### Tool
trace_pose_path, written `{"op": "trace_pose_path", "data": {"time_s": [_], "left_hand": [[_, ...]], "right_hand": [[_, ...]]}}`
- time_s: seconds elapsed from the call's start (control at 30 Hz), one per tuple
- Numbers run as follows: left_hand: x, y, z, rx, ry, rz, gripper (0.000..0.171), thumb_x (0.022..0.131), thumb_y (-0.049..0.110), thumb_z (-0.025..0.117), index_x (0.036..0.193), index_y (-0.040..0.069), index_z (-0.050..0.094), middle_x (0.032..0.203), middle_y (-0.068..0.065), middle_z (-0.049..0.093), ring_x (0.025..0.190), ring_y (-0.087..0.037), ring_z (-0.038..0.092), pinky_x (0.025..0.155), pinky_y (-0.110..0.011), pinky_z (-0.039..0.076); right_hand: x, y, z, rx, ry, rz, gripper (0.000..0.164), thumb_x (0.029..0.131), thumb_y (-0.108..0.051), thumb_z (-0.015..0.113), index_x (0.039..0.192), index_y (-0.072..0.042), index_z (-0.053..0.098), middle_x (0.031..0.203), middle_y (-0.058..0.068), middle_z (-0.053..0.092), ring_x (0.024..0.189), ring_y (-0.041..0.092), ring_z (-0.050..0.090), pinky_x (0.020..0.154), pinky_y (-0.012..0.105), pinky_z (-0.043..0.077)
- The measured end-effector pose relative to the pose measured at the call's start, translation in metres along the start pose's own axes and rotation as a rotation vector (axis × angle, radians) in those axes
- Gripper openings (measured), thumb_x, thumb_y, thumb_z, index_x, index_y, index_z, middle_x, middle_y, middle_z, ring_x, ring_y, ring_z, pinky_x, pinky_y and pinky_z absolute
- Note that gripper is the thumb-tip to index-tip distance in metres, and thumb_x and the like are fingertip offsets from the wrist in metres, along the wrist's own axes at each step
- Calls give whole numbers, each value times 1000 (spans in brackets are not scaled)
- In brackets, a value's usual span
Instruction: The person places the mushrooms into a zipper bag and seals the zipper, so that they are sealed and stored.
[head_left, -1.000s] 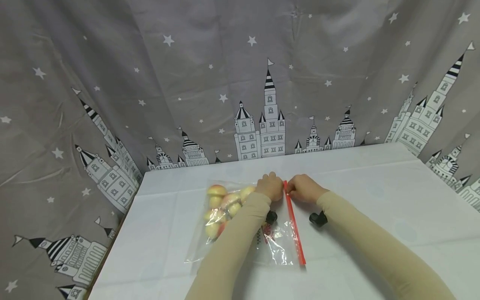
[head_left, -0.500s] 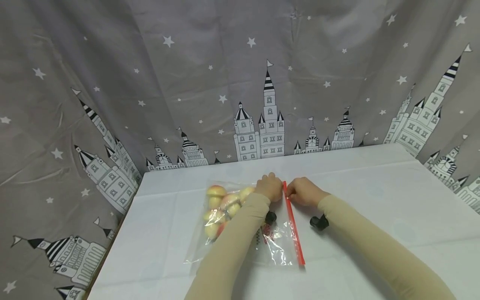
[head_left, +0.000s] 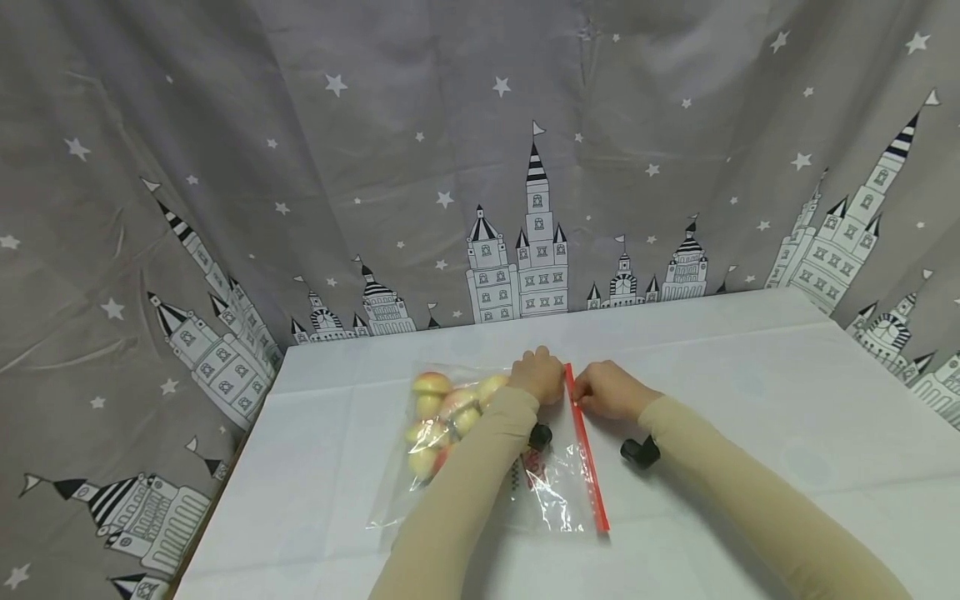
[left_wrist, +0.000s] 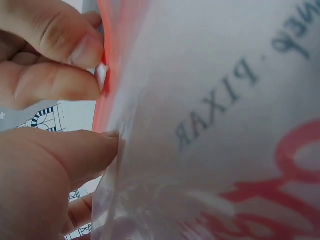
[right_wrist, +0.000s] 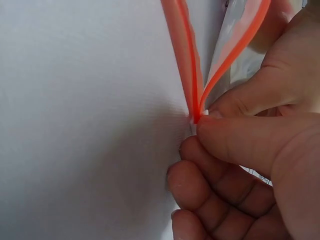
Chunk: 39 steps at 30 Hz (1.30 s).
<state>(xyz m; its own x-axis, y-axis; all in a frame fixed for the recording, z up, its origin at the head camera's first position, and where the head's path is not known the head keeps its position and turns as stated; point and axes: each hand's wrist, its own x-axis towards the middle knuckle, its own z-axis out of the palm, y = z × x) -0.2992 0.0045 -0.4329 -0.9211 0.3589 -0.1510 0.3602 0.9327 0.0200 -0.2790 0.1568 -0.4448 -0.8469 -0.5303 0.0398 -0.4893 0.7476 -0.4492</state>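
Note:
A clear zip bag (head_left: pixel 551 500) with a red zip strip (head_left: pixel 588 467) along its right side lies on the table, holding several yellow-and-red mushroom-shaped pieces (head_left: pixel 431 383). My left hand (head_left: pixel 538 375) pinches the bag's far edge beside the strip; in the left wrist view its thumb (left_wrist: pixel 95 152) presses the film. Just across the strip, my right hand (head_left: pixel 609 390) pinches a small white slider (left_wrist: pixel 102 75) between thumb and finger. In the right wrist view, the strip's two red lips (right_wrist: pixel 230 57) spread apart in a V from the slider. My left forearm hides part of the bag.
White cloth covers the table (head_left: pixel 750 400). Behind and to the left hangs a grey curtain (head_left: pixel 375 167) printed with castles and stars. A black wrist camera (head_left: pixel 640 452) sits below my right wrist, close over the table.
My right hand has slid a short way along the red strip toward me. My left hand stays at the bag's far edge, and the bag lies as before.

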Motion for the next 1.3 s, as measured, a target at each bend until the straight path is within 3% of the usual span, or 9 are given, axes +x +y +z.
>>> {"op": "trace_pose_path", "data": {"time_s": [0.37,0.77,1.3], "left_hand": [[1,0,0,-23,-10,-20,27,96,23,61,117,11,73,114,-9,61,102,-24,58,93,-40,54],[2,-1,2,-32,-7,-14,26,95,21,63,116,12,74,113,-9,60,102,-25,57,93,-41,54],[-1,-2,2,-37,37,11,27,98,23,58,115,12,75,111,-10,61,98,-25,57,89,-42,54]], "right_hand": [[-10,-3,1,19,-13,-44,13,82,1,73,76,-10,77,74,-2,73,74,9,58,78,32,54],[-17,-6,4,43,-42,-22,14,83,2,73,77,-10,77,73,-3,71,72,7,54,73,25,50],[-30,-12,5,44,-47,-98,13,81,2,74,76,-9,76,72,-5,71,70,3,52,69,21,49]]}}
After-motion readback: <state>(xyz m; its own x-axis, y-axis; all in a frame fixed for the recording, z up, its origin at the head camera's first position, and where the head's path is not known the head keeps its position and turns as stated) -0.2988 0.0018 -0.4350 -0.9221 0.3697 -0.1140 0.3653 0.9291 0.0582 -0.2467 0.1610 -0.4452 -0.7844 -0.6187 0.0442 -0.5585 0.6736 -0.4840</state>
